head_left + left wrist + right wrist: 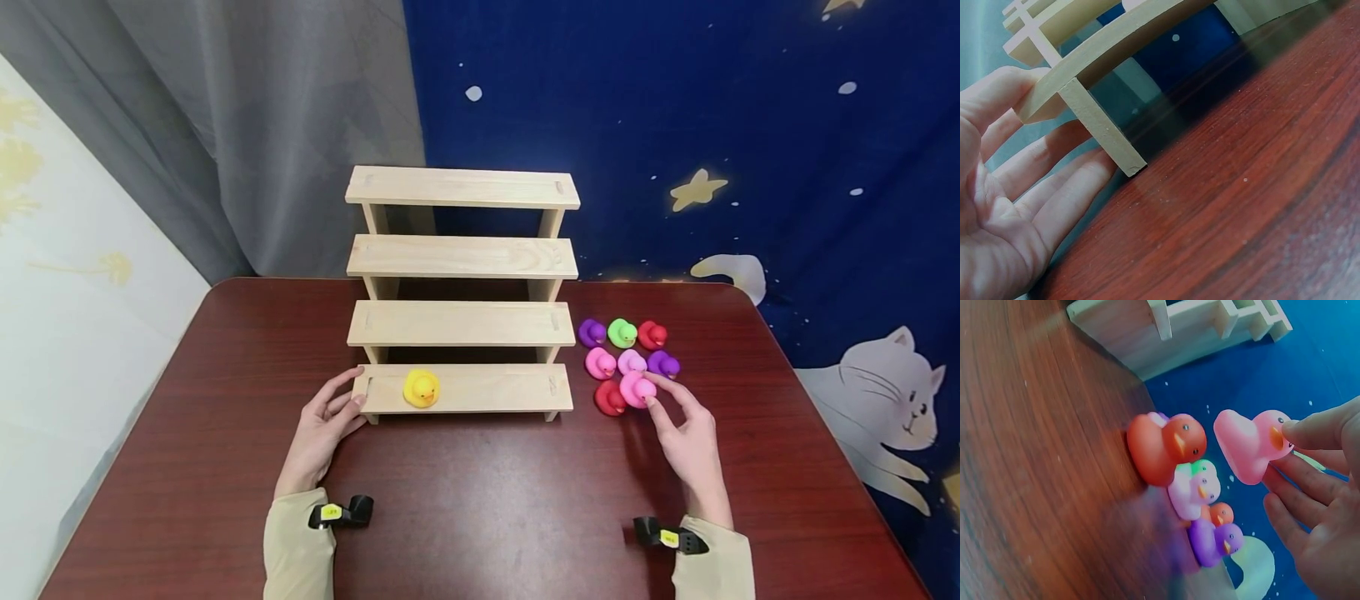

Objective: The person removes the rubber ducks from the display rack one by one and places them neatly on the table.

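My right hand [692, 433] pinches a pink rubber duck [637, 389] between thumb and fingers. In the right wrist view, that pink duck [1250, 444] is up off the table, beside a red duck [1163, 447]. At the left end of the lowest step of a wooden tiered display shelf [480, 392], my left hand [318, 429] grips the board's edge. The left wrist view has the thumb on the board end [1041, 100] and the other fingers below, by the leg [1104, 128]. A yellow rubber duck [422, 389] sits on the lowest step, left of its middle.
Right of the shelf, several ducks stand in rows on the dark red table [480, 500], including a green duck [622, 333], a purple duck [663, 364] and a red duck [610, 398]. A grey curtain [300, 108] and a blue patterned cloth [600, 100] hang behind.
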Tool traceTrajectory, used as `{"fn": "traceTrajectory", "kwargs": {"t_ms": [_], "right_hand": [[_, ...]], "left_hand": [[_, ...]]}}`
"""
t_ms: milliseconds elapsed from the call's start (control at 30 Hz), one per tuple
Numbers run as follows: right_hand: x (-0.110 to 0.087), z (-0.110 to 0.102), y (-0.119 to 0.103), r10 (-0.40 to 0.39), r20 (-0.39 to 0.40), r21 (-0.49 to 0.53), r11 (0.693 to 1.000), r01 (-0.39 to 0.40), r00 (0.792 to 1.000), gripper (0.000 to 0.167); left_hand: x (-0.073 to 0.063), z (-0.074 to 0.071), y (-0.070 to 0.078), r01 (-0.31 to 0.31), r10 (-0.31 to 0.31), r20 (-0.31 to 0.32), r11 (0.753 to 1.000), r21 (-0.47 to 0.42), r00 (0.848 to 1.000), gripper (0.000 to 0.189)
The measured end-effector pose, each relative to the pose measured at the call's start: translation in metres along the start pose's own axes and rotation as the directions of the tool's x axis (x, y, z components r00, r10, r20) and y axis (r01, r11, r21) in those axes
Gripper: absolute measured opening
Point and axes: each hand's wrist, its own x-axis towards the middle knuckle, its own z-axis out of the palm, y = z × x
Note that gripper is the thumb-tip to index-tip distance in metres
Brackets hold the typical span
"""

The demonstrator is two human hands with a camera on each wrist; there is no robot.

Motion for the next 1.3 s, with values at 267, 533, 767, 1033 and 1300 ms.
{"fn": "traceTrajectory", "kwargs": {"t_ms": [267, 533, 767, 1033, 1300], "right_hand": [[-0.001, -0.009, 0.015, 0.022, 0.010, -0.006, 1.000, -0.022, 1.000, 0.034], [-0.003, -0.016, -0.008, 0.088, 0.035, -0.041, 0.995, -0.086, 0.996, 0.030], [0.000, -0.014, -0.032, 0.159, 0.072, -0.019, 0.987, -0.158, 0.985, 0.028], [0.000, -0.012, -0.027, 0.222, 0.134, -0.042, 0.975, -0.218, 0.966, 0.030], [0.004, -0.017, -0.053, 0.217, 0.146, -0.055, 0.976, -0.211, 0.965, 0.031]], "left_hand": [[0.000, 0.000, 0.001, -0.003, 0.003, -0.003, 1.000, -0.006, 1.000, 0.048], [0.000, 0.001, 0.002, -0.006, 0.006, -0.003, 1.000, 0.007, 1.000, 0.049], [0.000, 0.002, 0.002, -0.010, 0.010, -0.009, 0.999, 0.035, 1.000, 0.048], [0.000, 0.003, 0.002, -0.001, 0.001, -0.012, 0.999, 0.033, 1.000, 0.048], [0.000, 0.003, 0.002, 0.003, -0.003, -0.016, 0.999, 0.040, 1.000, 0.048]]}}
